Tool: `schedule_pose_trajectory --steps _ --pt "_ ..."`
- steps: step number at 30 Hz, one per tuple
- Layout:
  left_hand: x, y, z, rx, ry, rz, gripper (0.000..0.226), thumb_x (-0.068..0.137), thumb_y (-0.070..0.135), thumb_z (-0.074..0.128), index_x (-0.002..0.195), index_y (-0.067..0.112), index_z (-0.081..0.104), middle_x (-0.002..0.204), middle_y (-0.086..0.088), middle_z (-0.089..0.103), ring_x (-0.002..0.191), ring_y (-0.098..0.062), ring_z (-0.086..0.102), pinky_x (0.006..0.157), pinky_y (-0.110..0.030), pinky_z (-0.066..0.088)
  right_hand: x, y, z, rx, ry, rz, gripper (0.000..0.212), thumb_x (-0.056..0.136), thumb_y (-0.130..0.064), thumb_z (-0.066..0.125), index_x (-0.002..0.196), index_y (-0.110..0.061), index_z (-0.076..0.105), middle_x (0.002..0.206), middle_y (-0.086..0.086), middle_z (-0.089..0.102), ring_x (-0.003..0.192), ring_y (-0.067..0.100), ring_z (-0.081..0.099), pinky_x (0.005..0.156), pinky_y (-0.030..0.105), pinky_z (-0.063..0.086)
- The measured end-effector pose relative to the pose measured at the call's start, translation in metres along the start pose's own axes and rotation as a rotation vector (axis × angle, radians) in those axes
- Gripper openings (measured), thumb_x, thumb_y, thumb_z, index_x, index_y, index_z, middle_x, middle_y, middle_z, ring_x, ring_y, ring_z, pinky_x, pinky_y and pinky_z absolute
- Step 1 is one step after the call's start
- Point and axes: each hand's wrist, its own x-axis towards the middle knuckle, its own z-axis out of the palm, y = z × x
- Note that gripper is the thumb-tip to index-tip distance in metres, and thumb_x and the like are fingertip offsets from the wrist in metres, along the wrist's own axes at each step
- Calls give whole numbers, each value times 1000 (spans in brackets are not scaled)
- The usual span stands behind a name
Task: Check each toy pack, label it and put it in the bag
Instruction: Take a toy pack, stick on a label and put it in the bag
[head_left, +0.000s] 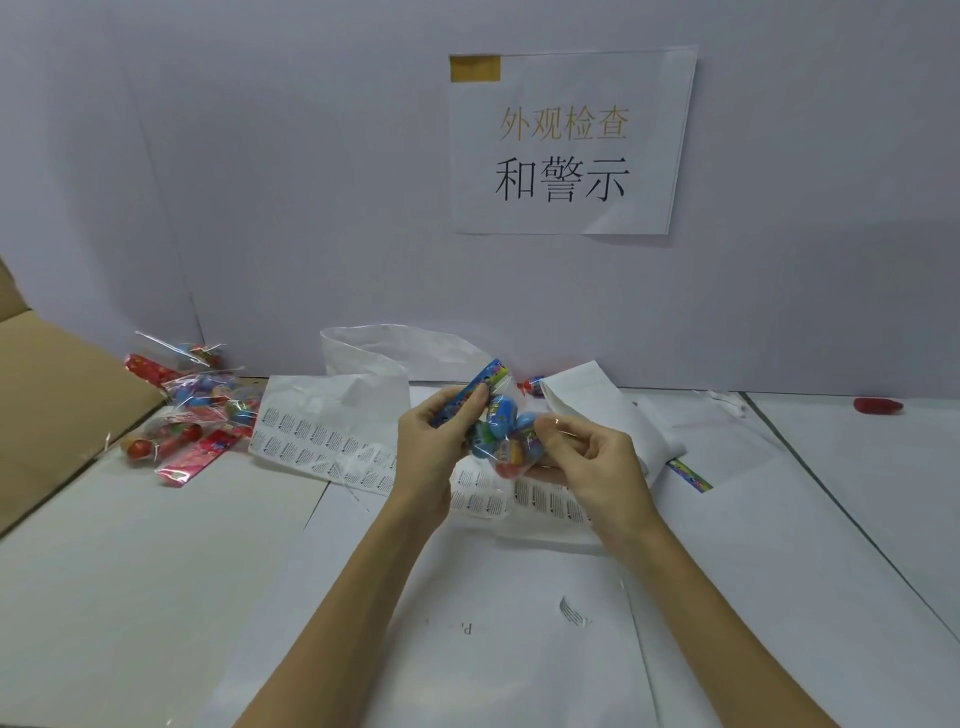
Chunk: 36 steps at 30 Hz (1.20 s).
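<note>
— What have you got hold of there?

— A clear plastic toy pack with a blue printed header card and blue egg-shaped toys inside (498, 423). I hold it up over the white paper-covered desk (156, 571), between both hands. My left hand (434, 431) pinches the blue header strip, thumb on top and fingers curled under it. My right hand (582, 457) grips the lower right side of the pack, thumb pressed against the film.

— Where are the labels?

— Right beneath the pack: a white sheet of small printed warning labels (332, 447) lies flat on the desk and runs from the left to under my hands. One loose curled label (574, 613) sits nearer to me, well apart from the sheet.

— And the bag?

— A translucent white plastic bag (374, 358) stands crumpled just behind the sheet, against the pale back wall (260, 182). To its right lies a folded white paper sheet (597, 405).

— The other packs?

— A heap of clear packs with red headers and coloured eggs (202, 410) rests at the far left of the desk, beside a brown cardboard box flap (62, 395). A small red object (878, 405) lies far right; I cannot tell what it is. A white paper sign with Chinese characters (566, 145) hangs on the wall above.
</note>
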Motion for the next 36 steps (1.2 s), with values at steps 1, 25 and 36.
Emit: schedule_pose_trajectory --steps 1,25,36 --pt "0 0 0 0 14 1 21 92 22 77 110 10 78 102 -11 79 93 -26 78 68 -28 62 1 1 -1 24 -12 13 39 93 -32 67 123 -7 73 106 13 79 97 31 78 91 54 61" --pt "-8 -6 3 178 -210 260 36 97 17 73 130 31 68 113 0 78 105 -23 75 83 -24 59 3 1 3 220 -153 142 55 92 -52 67 130 -12 64 117 14 76 103 36 76 84 45 64" --pt "-3 -6 2 290 -105 211 36 106 44 44 138 36 59 112 1 74 94 -19 75 73 -28 62 8 -36 -58 740 83 161 30 92 -30 76 106 -4 81 104 14 75 78 19 73 59 23 57"
